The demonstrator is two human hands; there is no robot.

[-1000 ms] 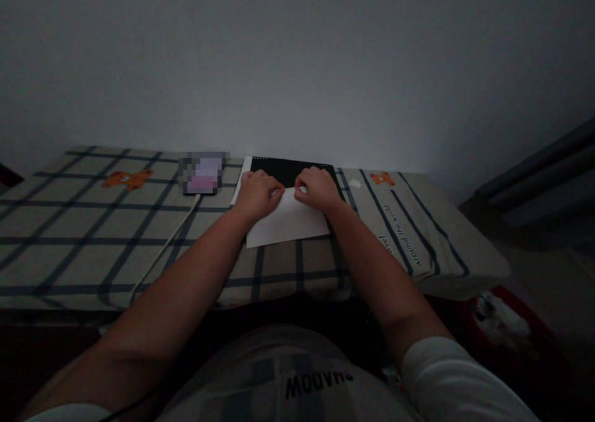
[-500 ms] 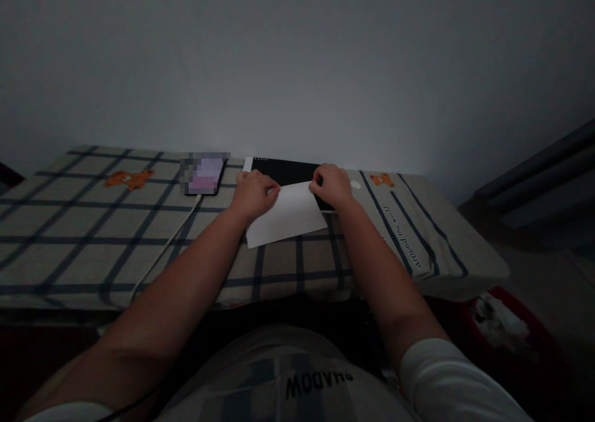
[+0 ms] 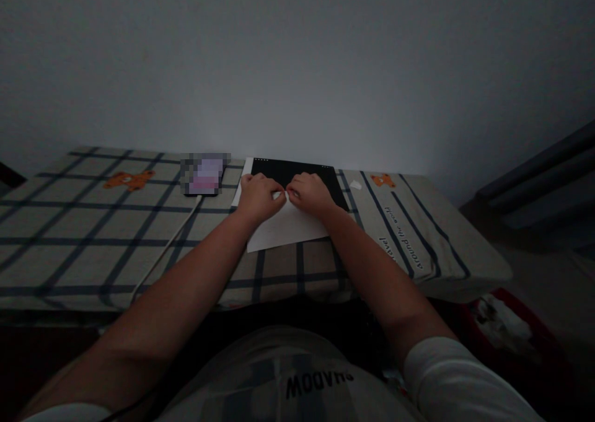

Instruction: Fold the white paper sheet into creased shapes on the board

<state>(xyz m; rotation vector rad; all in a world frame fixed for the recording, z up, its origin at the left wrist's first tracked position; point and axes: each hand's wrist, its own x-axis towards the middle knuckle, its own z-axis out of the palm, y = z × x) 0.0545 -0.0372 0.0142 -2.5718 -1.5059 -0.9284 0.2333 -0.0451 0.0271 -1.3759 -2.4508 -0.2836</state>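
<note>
A white sheet of paper [image 3: 290, 227] lies in front of me, its near edge slanting over the checked cloth. My left hand [image 3: 261, 197] pinches its far edge between thumb and fingers. Right beside it, my right hand [image 3: 310, 194] pinches the same edge, the two sets of fingertips almost meeting. Under the hands and the paper is a black rectangular sheet or pad [image 3: 297, 171] with small white marks along its far edge. A white strip [image 3: 245, 169] shows at its left side. Both hands hide part of the paper's far edge.
A phone [image 3: 207, 174] with a blurred screen lies to the left, its white cable [image 3: 167, 245] running to the table's near edge. A small white scrap [image 3: 356, 184] is at the right. The wall [image 3: 297, 69] rises behind the table. A red basin [image 3: 534, 329] stands on the floor at right.
My right hand has moved left along the paper's far edge, up to my left hand. More of the black sheet's right side now shows. My left hand has shifted slightly right.
</note>
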